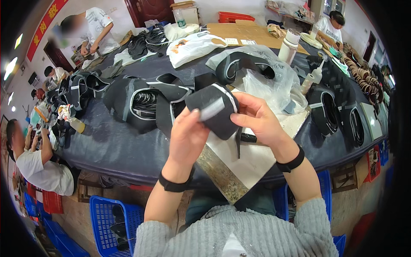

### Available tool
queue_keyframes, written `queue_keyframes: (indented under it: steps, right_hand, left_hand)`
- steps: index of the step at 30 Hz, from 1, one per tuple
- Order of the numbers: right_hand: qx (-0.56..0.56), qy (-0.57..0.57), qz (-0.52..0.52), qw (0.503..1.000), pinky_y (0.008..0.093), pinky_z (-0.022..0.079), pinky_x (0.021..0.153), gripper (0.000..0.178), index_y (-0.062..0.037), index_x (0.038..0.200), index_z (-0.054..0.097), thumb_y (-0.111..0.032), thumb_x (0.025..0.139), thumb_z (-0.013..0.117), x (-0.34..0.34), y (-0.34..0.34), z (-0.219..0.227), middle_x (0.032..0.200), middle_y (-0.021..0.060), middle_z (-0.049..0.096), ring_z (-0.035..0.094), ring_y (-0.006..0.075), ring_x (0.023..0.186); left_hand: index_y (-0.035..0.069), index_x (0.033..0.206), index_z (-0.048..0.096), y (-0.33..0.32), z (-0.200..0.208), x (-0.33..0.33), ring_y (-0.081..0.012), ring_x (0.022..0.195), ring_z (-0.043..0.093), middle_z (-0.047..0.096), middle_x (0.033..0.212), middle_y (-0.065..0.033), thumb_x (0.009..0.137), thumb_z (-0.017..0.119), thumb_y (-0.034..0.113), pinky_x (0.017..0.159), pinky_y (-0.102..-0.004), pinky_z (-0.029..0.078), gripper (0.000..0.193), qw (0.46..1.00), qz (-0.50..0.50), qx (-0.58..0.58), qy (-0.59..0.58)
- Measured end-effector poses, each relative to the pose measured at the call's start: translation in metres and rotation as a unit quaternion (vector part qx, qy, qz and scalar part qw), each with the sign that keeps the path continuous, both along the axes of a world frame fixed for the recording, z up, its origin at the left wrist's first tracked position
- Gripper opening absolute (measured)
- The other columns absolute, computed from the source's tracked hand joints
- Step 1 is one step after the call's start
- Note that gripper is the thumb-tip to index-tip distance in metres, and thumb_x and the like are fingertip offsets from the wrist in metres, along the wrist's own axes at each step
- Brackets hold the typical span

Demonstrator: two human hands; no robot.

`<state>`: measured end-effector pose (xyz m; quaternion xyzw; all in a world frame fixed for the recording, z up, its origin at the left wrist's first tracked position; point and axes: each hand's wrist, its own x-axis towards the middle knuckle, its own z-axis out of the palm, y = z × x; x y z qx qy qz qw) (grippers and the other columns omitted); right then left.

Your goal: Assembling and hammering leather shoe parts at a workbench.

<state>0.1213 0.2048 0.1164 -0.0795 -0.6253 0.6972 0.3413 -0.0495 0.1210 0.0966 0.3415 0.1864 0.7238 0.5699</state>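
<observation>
Both hands hold a black shoe-upper piece (222, 122) with a pale grey strip across it and a white line along its upper right edge. It is tilted up above a pale board (252, 167). My left hand (188, 135), slightly blurred, is closed on its left edge, the thumb near the strip. My right hand (259, 118) pinches the right edge between thumb and fingers. Below the piece a narrow dark strip hangs down, and beside it lies a black cylindrical handle (248, 138), partly hidden. Just behind my left hand is a stack of black shoe uppers (141, 105).
Clear plastic bags (274, 90) and a white squeeze bottle (314, 75) are at the right, near more black bundles (323, 111). A white bag (192, 49) lies farther back. Blue crates (113, 222) stand below the table (128, 150). Other people work around it.
</observation>
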Motion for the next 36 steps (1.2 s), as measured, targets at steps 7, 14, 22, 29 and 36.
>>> queue_keyframes:
  steps: [7, 14, 22, 29, 36]
  right_hand:
    - [0.176, -0.157, 0.103, 0.966, 0.0298, 0.043, 0.092, 0.045, 0.0019, 0.125, 0.054, 0.008, 0.081, 0.057, 0.018, -0.001, 0.039, 0.119, 0.0069, 0.059, 0.054, 0.0136, 0.109]
    - [0.069, 0.007, 0.012, 0.997, 0.0257, 0.05, 0.075, 0.041, 0.0024, 0.1, 0.065, -0.037, 0.094, 0.058, 0.053, -0.003, -0.016, 0.095, 0.0072, 0.068, 0.064, 0.0153, 0.084]
    - [-0.217, 0.213, -0.093, 0.948, 0.0319, 0.042, 0.1, 0.049, 0.0002, 0.137, 0.04, -0.01, 0.093, 0.058, -0.018, -0.073, -0.031, 0.133, 0.0113, 0.05, 0.05, 0.0206, 0.121]
    - [-0.038, 0.14, -0.213, 0.966, 0.0283, 0.05, 0.086, 0.028, 0.0012, 0.115, 0.059, 0.003, 0.087, 0.062, 0.005, -0.06, -0.038, 0.107, 0.008, 0.066, 0.063, 0.0154, 0.097]
    - [-0.045, 0.01, -0.082, 0.996, 0.0266, 0.048, 0.084, 0.038, 0.0005, 0.115, 0.059, -0.003, 0.08, 0.071, 0.02, -0.078, -0.039, 0.101, 0.0043, 0.066, 0.061, 0.0113, 0.094]
  left_hand:
    - [0.0, 0.132, 0.046, -0.028, -0.008, -0.005, -0.027, 0.117, 0.056, 0.054, 0.131, -0.0167, 0.095, 0.052, 0.033, 0.102, -0.0453, 0.041, 0.05, 0.995, -0.04, -0.061, 0.065]
    - [0.008, 0.132, 0.048, -0.019, -0.014, 0.003, -0.0245, 0.126, 0.048, 0.053, 0.134, -0.0077, 0.095, 0.049, 0.013, 0.108, -0.0455, 0.036, 0.037, 0.987, 0.007, 0.097, -0.129]
    - [0.001, 0.135, 0.042, -0.033, -0.023, 0.075, -0.0252, 0.114, 0.056, 0.057, 0.124, -0.0134, 0.093, 0.055, 0.011, 0.101, -0.0388, 0.042, 0.045, 0.995, 0.054, -0.056, -0.06]
    - [-0.005, 0.092, 0.059, -0.084, -0.026, 0.02, -0.0189, 0.081, 0.063, 0.066, 0.09, -0.0161, 0.095, 0.054, 0.021, 0.076, -0.0316, 0.049, 0.028, 0.93, 0.059, -0.118, 0.342]
    - [-0.001, 0.095, 0.064, -0.048, 0.025, 0.024, -0.0134, 0.082, 0.061, 0.066, 0.088, -0.0071, 0.081, 0.068, 0.003, 0.074, -0.0264, 0.046, 0.015, 0.887, 0.158, -0.044, 0.433]
